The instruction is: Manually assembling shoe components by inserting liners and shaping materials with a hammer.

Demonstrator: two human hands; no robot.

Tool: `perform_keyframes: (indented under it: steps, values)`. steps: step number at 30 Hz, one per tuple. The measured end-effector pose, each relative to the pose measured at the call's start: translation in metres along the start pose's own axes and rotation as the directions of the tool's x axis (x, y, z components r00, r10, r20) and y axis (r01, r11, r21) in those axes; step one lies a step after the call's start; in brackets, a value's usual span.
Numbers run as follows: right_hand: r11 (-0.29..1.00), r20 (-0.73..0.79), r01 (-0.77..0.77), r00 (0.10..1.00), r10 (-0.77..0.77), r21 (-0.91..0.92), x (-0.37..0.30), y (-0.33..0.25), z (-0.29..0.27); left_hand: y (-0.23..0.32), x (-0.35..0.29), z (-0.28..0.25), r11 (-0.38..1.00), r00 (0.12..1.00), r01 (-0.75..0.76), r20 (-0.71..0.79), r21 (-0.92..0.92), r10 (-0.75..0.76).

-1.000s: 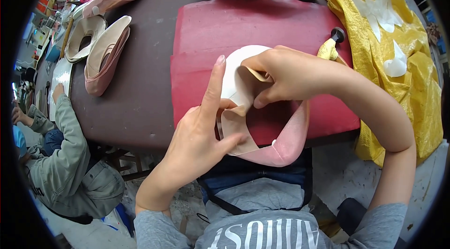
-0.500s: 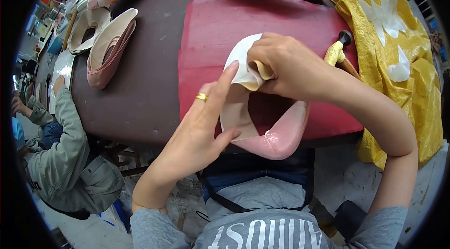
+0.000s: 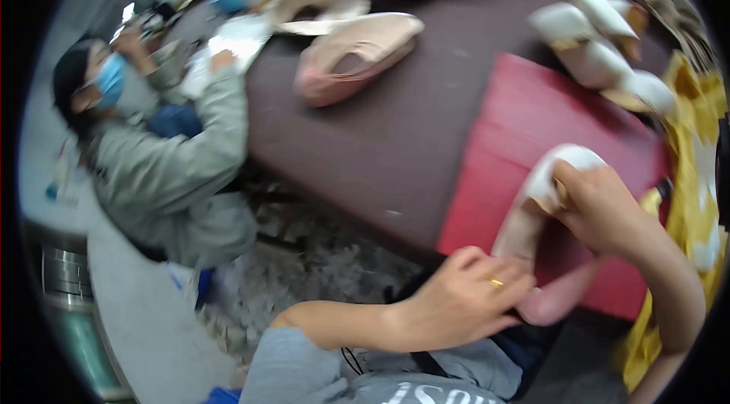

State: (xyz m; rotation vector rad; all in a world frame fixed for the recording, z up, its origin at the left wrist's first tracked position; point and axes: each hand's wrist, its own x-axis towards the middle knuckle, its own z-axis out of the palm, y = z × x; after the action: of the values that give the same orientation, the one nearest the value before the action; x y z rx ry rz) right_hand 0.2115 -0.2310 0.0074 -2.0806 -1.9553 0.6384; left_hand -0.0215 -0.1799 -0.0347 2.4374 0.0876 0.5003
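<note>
A shoe upper (image 3: pixel 517 233), with a white rounded toe end, a beige lining and a glossy pink heel part, lies over the red mat near the table edge. My right hand (image 3: pixel 601 199) is closed on its white end, pinching a folded beige edge of the lining. My left hand (image 3: pixel 464 301), with a gold ring, is at the near left side of the upper by the pink part. Its thumb and finger look apart, though motion blurs them; whether they touch the upper is hard to see.
The red mat (image 3: pixel 525 123) covers part of the dark brown table (image 3: pixel 365 145). White shoe pieces (image 3: pixel 608 54) sit beyond it, a yellow sheet (image 3: pixel 688 176) hangs at right. Pink shoes (image 3: pixel 357 58) stand farther left. A masked person (image 3: pixel 175 153) sits at the left.
The view has swung left, so table, mat and my hands appear farther right. My left hand has shifted from the upper's left side toward its pink end. The right hand keeps hold of the white end.
</note>
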Motion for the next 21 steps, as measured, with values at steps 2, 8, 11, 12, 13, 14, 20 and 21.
perform_keyframes:
  steps: [2,8,11,12,13,14,20,21]
  values:
    - [0.997,-0.068,-0.007,0.998,0.002,-0.076,-0.007,-0.009,0.003,0.000,0.001,0.009,1.000,0.999,-0.008,-0.044,0.027,0.009]
    - [0.988,0.062,-0.110,0.993,0.103,0.108,0.012,-0.026,-0.014,-0.001,-0.009,0.023,0.985,0.987,0.038,-0.159,0.166,-0.012]
    - [0.997,0.076,0.012,0.997,-0.018,0.074,0.007,-0.011,-0.005,-0.005,-0.010,0.025,0.978,0.983,0.010,-0.183,0.209,0.029]
    - [0.999,0.028,0.034,0.999,-0.035,0.040,0.007,-0.006,-0.002,-0.009,-0.007,0.023,0.983,0.982,0.000,-0.187,0.183,0.035]
    - [0.999,-0.018,0.050,0.999,-0.050,0.004,0.008,-0.003,0.003,-0.014,-0.004,0.018,0.988,0.981,-0.012,-0.189,0.154,0.041]
    - [1.000,-0.007,0.023,1.000,-0.023,-0.003,0.012,-0.003,0.005,-0.018,-0.004,0.013,0.992,0.981,-0.023,-0.188,0.126,0.046]
    - [0.900,-0.156,0.434,0.893,-0.423,0.041,0.055,-0.015,0.016,-0.028,-0.019,-0.016,0.970,0.981,0.040,-0.193,0.241,0.007]
    - [0.934,-0.097,0.350,0.934,-0.343,0.068,0.053,-0.011,0.014,-0.027,-0.018,-0.019,0.969,0.982,0.042,-0.187,0.245,0.005]
